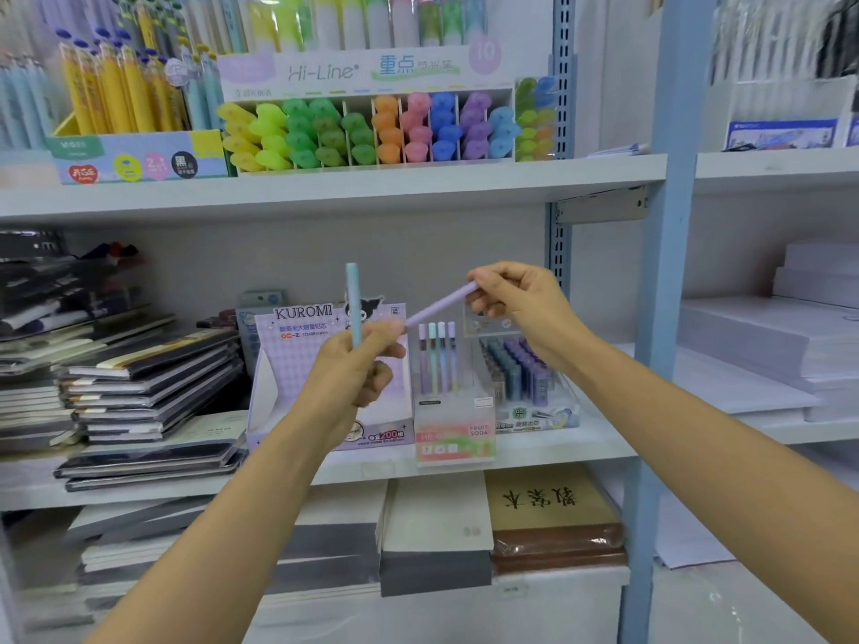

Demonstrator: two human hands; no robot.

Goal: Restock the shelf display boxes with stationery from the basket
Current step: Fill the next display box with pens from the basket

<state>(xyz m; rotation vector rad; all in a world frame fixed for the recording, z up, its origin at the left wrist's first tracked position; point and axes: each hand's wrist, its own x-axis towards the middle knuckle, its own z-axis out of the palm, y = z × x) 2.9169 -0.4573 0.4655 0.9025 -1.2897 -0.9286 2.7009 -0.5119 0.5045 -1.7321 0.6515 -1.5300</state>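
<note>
Just in front of the Fruit Soda display box (pixel 454 436), the left hand (pixel 348 374) grips a pale blue pen (pixel 352 295) upright. The right hand (pixel 516 302) pinches a lilac pen (pixel 441 303) whose lower end meets the left fingertips. Four pens (pixel 437 360) stand in that box, and a Kuromi box (pixel 297 360) sits just left of it.

Left forearm (pixel 223 499) and right forearm (pixel 697 434) extend forward from the near edge. Left hand (pixel 353 369) grips an upright blue pen (pixel 352 295). Right hand (pixel 520 302), higher and right, pinches a lilac pen (pixel 441 305) with curled fingers (pixel 488 274).
</note>
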